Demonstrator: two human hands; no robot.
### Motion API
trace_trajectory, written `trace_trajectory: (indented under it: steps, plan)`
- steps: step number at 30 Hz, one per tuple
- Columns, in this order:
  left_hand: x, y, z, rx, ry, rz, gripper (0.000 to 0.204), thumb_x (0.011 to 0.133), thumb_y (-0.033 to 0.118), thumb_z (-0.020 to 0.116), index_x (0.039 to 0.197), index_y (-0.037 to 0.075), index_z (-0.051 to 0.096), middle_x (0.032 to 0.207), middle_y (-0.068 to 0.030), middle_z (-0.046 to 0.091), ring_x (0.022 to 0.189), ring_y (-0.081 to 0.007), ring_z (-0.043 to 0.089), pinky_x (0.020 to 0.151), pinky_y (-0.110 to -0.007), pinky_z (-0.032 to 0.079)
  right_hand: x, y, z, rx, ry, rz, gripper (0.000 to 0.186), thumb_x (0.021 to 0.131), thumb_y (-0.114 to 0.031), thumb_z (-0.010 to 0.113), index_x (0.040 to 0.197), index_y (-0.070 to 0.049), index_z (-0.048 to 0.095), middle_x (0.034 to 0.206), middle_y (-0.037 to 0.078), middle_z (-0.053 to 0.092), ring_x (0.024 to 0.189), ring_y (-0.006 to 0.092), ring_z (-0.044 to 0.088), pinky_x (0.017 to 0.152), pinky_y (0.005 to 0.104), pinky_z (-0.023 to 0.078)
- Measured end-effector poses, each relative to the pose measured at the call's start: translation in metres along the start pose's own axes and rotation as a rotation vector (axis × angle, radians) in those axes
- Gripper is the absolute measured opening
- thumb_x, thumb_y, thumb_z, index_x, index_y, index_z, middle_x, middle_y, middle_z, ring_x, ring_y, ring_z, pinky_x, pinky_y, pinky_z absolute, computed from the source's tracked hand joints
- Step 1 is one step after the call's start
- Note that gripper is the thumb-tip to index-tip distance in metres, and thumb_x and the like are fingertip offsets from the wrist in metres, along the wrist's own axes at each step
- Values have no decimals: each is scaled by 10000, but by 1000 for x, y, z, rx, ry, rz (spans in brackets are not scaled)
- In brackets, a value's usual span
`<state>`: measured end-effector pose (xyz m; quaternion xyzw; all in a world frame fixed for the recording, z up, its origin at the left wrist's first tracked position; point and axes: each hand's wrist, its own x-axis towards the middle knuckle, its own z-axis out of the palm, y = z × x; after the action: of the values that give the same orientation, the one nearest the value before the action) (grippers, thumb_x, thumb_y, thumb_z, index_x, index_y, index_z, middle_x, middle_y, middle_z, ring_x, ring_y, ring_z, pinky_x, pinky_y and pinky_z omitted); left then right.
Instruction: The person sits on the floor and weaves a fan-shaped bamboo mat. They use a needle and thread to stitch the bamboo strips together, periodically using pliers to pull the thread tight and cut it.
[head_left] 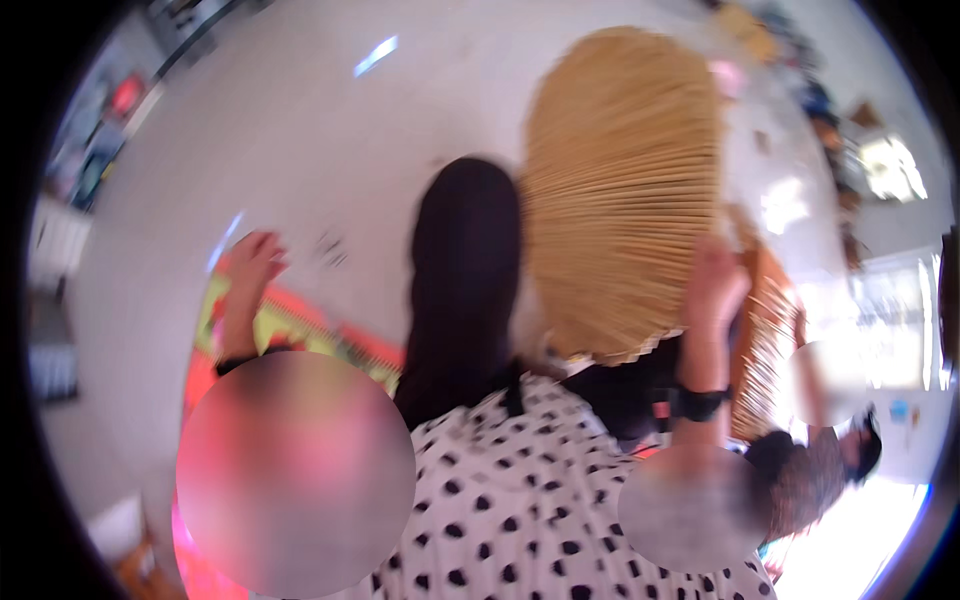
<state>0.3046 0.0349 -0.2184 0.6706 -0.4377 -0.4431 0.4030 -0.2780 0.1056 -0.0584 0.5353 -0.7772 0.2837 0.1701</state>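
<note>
The straw bundle point(625, 190) could slip if the right hand point(714, 285), closure too blurred to tell, holds loosely; the left hand point(257, 258) looks empty, half-curled.

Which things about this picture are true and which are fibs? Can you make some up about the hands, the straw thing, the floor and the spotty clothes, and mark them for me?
1. The right hand is at the edge of the big straw piece. True.
2. The left hand is on the big straw piece too. False: it is away from it, off to the left.
3. The clothing has dark spots on white. True.
4. The floor is bright green. False: it is pale.
</note>
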Motion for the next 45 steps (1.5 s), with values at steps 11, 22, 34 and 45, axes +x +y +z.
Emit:
trace_trajectory:
  steps: [11,22,34,45]
  plan:
    - [-108,-223,0,897,-96,-172,302,846,303,657,1039,74,691,1011,-191,688,928,-358,665,831,-456,524,20,31,-10,91,-187,257,457,968,-447,553,1051,-31,724,904,117,742,816,200,702,732,364,525]
    - [-146,-247,80,884,105,-573,341,877,226,610,1146,18,589,1159,-207,612,974,-362,669,819,-468,553,32,32,-5,139,-210,259,425,970,-418,577,1008,-24,731,848,64,737,752,141,671,703,291,512]
    - [-219,-376,74,931,162,-374,619,855,419,671,1293,11,512,1054,-262,648,986,-450,626,826,-540,503,14,23,-10,131,-178,-45,359,950,-323,627,1065,10,695,899,152,713,817,208,663,738,343,521]
    - [-135,-388,73,-443,143,-847,140,868,267,574,817,138,549,741,33,523,738,-125,530,701,-363,469,-9,-52,-40,113,-172,25,279,925,-192,638,764,4,522,564,202,532,523,397,565,488,415,449]
